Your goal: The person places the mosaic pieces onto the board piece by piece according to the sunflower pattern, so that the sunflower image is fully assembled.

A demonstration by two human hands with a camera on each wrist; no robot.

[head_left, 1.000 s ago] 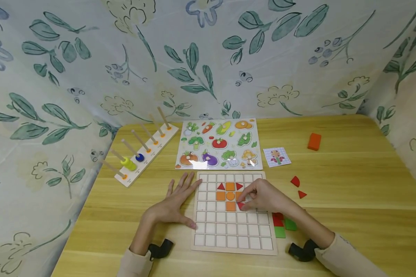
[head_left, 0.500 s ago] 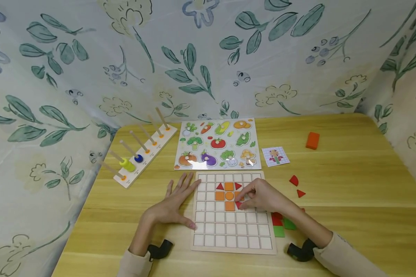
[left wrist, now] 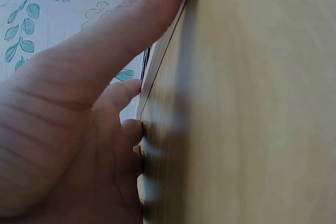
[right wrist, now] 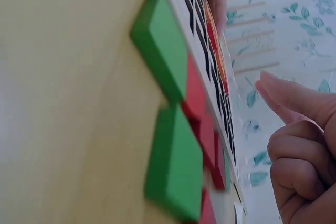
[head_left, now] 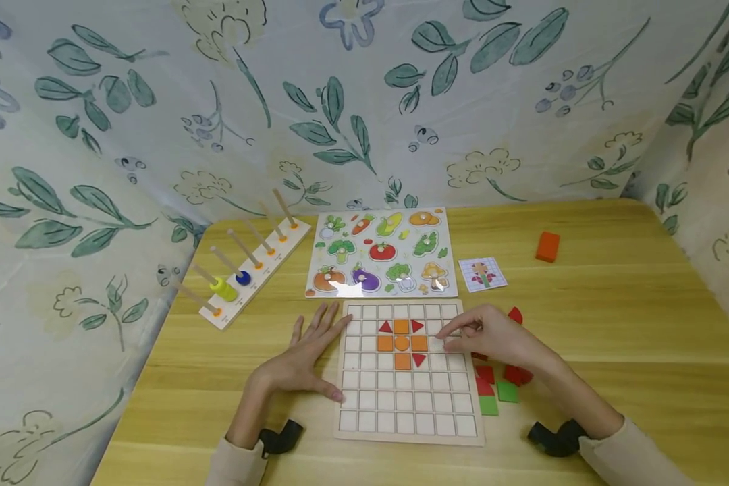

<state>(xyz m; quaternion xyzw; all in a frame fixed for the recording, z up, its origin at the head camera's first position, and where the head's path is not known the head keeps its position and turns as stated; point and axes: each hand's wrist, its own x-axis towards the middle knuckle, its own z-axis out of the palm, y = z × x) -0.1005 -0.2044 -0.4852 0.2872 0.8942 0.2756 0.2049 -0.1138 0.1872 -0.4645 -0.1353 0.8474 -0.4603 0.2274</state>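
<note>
A white gridded board (head_left: 379, 401) lies on the table. Orange squares (head_left: 403, 362), an orange circle (head_left: 402, 343) and red triangles (head_left: 418, 360) fill some of its cells. My left hand (head_left: 304, 364) lies spread at the board's left side; its thumb (left wrist: 142, 19) and fingertips rest at the edge. Above the board's right part is my right hand (head_left: 492, 337), with nothing seen between index finger and thumb. In the right wrist view its other fingers (right wrist: 296, 166) are loosely bent. Green squares (head_left: 489, 405) and red pieces (head_left: 484, 386) lie by the board's right edge, partly under the right hand.
Behind the board lies a vegetable peg puzzle (head_left: 383, 229). A small card (head_left: 483, 275) with a flower pattern sits right of it, and an orange block (head_left: 547, 247) farther right. A rack of wooden pegs (head_left: 261, 270) with yellow and blue beads stands at the left.
My right hand has let go of the red triangle, which lies in its cell below the right orange square, and has moved to the right. The left hand stays put.
</note>
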